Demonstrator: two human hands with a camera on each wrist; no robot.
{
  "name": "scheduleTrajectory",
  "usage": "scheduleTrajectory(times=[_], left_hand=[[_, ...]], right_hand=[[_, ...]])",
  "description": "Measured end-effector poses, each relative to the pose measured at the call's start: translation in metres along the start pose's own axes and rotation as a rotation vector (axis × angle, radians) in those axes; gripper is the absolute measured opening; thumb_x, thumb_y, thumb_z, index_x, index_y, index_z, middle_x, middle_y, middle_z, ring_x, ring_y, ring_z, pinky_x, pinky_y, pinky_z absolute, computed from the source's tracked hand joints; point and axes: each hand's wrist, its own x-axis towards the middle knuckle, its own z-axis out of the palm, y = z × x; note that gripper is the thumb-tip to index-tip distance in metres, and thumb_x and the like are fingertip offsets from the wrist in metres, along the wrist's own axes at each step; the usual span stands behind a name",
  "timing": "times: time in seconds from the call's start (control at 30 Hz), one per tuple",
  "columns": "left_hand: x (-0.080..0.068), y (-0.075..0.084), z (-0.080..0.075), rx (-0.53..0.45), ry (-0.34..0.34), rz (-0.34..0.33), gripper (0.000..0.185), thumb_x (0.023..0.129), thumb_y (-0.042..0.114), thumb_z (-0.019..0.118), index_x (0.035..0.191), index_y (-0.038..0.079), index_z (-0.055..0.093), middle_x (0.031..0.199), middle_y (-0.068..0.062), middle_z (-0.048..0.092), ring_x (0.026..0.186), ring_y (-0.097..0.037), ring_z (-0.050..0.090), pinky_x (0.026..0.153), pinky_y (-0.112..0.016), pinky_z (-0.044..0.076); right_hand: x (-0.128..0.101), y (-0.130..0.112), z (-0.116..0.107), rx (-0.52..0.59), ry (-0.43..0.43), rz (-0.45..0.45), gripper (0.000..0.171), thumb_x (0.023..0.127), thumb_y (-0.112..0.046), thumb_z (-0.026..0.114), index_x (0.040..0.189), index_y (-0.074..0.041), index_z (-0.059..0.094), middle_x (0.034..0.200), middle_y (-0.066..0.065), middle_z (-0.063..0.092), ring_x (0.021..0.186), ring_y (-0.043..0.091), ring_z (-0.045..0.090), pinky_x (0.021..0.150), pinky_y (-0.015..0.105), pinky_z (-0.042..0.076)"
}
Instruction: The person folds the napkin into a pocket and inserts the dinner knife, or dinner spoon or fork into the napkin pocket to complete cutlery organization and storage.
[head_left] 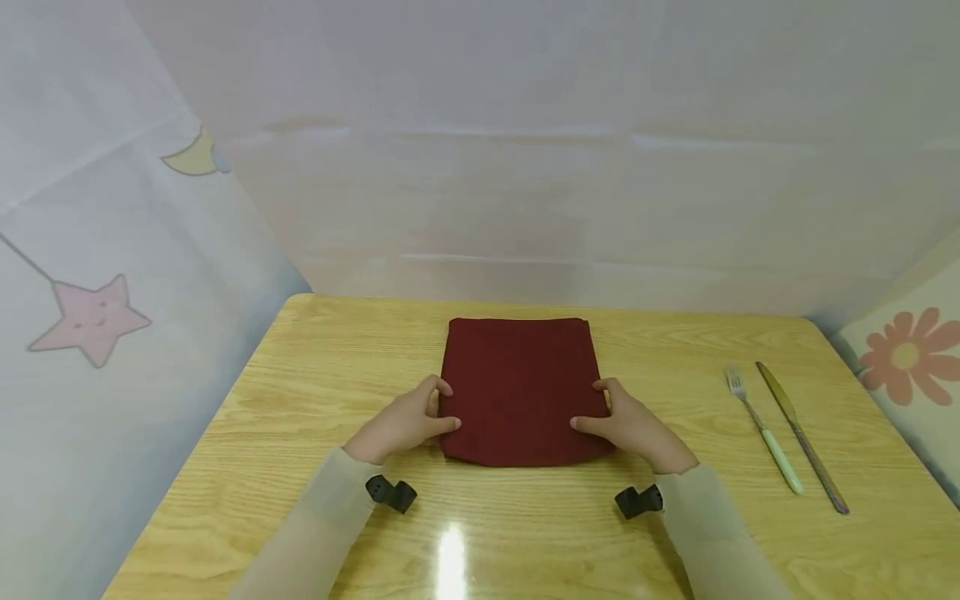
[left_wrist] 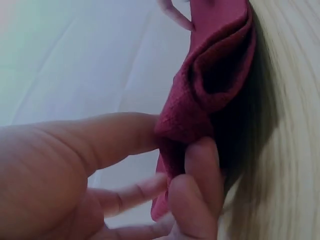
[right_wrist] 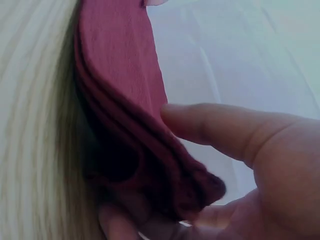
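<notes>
napkin [head_left: 520, 387] layers gape in wrist views only; both hands [head_left: 405, 422] [head_left: 633, 427] pinch its near corners.

A dark red cloth napkin [head_left: 519, 387] is lying folded into a near-square on the wooden counter [head_left: 315, 392], sitting around the middle and a little toward the far edge. Its far edge is running straight and its near corners are looking rounded. The left hand [head_left: 405, 425] is pinching the napkin's near left edge between thumb and fingers, and the right hand [head_left: 630, 427] is pinching the near right edge the same way. In the wrist views the fabric is showing a fine woven texture, and several stacked layers are bunching and gaping open slightly at the pinched edges, lifting a little off the counter there.
</notes>
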Motion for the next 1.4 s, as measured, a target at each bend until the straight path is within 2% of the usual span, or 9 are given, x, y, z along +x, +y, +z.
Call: scheduleTrajectory(times=[0.13, 0.3, 0.47, 0.63, 0.8, 0.97, 1.07, 1.13, 1.4], left_hand=[[0.002, -0.003, -0.001, -0.045, -0.072, 0.062, 0.024, 0.098, 0.016, 0.068, 0.122, 0.011, 0.061, 0.074, -0.003, 0.048, 0.061, -0.015, 0.042, 0.059, -0.029, 0.039], [0.005, -0.007, -0.005, -0.05, -0.056, 0.128, 0.013, 0.101, 0.009, 0.062, 0.112, 0.01, 0.069, 0.081, -0.005, 0.053, 0.068, -0.018, 0.049, 0.064, -0.031, 0.043], [0.007, -0.011, -0.01, -0.12, -0.071, 0.113, 0.015, 0.103, 0.009, 0.059, 0.113, 0.007, 0.069, 0.083, -0.007, 0.052, 0.073, -0.02, 0.052, 0.069, -0.032, 0.048], [0.008, -0.018, -0.017, -0.121, -0.117, 0.161, 0.02, 0.104, 0.007, 0.054, 0.118, 0.005, 0.069, 0.083, -0.007, 0.054, 0.071, -0.021, 0.05, 0.069, -0.034, 0.049], [0.009, -0.02, -0.025, -0.092, -0.118, 0.244, 0.025, 0.108, 0.011, 0.049, 0.123, 0.01, 0.07, 0.093, -0.006, 0.058, 0.072, -0.022, 0.049, 0.069, -0.034, 0.046], [0.011, -0.02, -0.031, -0.129, -0.093, 0.306, 0.033, 0.106, 0.0, 0.043, 0.126, 0.012, 0.068, 0.093, -0.005, 0.052, 0.072, -0.018, 0.045, 0.065, -0.03, 0.044], [0.012, -0.023, -0.032, -0.092, -0.042, 0.335, 0.046, 0.098, -0.012, 0.044, 0.124, 0.016, 0.068, 0.11, -0.008, 0.061, 0.083, -0.019, 0.056, 0.07, -0.029, 0.048], [0.012, -0.024, -0.033, -0.063, 0.002, 0.33, 0.052, 0.092, -0.017, 0.046, 0.122, 0.018, 0.069, 0.124, -0.008, 0.062, 0.096, -0.023, 0.061, 0.075, -0.031, 0.05], [0.011, -0.025, -0.033, -0.033, 0.072, 0.255, 0.034, 0.095, -0.002, 0.06, 0.118, 0.019, 0.072, 0.118, -0.005, 0.067, 0.106, -0.025, 0.063, 0.084, -0.039, 0.051]], right_hand=[[0.001, 0.002, -0.001, 0.003, -0.003, -0.025, 0.076, 0.094, -0.031, 0.073, 0.15, 0.002, 0.032, 0.137, 0.029, 0.05, 0.113, 0.033, 0.059, 0.094, 0.049, 0.048], [0.003, 0.008, -0.004, 0.115, -0.066, -0.052, 0.076, 0.094, -0.021, 0.073, 0.155, -0.008, 0.029, 0.129, 0.028, 0.057, 0.097, 0.027, 0.065, 0.082, 0.043, 0.053], [0.007, 0.013, -0.007, 0.257, -0.173, -0.105, 0.06, 0.093, -0.014, 0.072, 0.146, -0.006, 0.046, 0.133, 0.021, 0.052, 0.094, 0.021, 0.063, 0.08, 0.034, 0.051], [0.008, 0.017, -0.011, 0.298, -0.213, -0.167, 0.035, 0.096, -0.012, 0.069, 0.127, 0.002, 0.063, 0.111, 0.017, 0.053, 0.079, 0.021, 0.059, 0.065, 0.031, 0.051], [0.008, 0.018, -0.016, 0.334, -0.225, -0.189, 0.033, 0.101, -0.014, 0.063, 0.131, 0.0, 0.062, 0.11, 0.019, 0.054, 0.077, 0.03, 0.069, 0.066, 0.035, 0.057], [0.009, 0.021, -0.02, 0.337, -0.224, -0.27, 0.036, 0.107, -0.011, 0.04, 0.135, -0.008, 0.062, 0.115, 0.014, 0.053, 0.077, 0.025, 0.057, 0.07, 0.04, 0.056], [0.01, 0.023, -0.022, 0.301, -0.234, -0.335, 0.047, 0.102, 0.0, 0.033, 0.136, -0.013, 0.063, 0.102, 0.011, 0.049, 0.077, 0.026, 0.05, 0.071, 0.041, 0.054], [0.013, 0.024, -0.021, 0.233, -0.215, -0.383, 0.05, 0.099, 0.006, 0.036, 0.134, -0.015, 0.064, 0.11, 0.011, 0.057, 0.085, 0.028, 0.055, 0.073, 0.037, 0.054], [0.015, 0.027, -0.017, -0.017, -0.005, -0.437, 0.045, 0.086, 0.018, 0.059, 0.114, -0.017, 0.065, 0.106, 0.001, 0.067, 0.093, 0.021, 0.061, 0.072, 0.03, 0.051]])
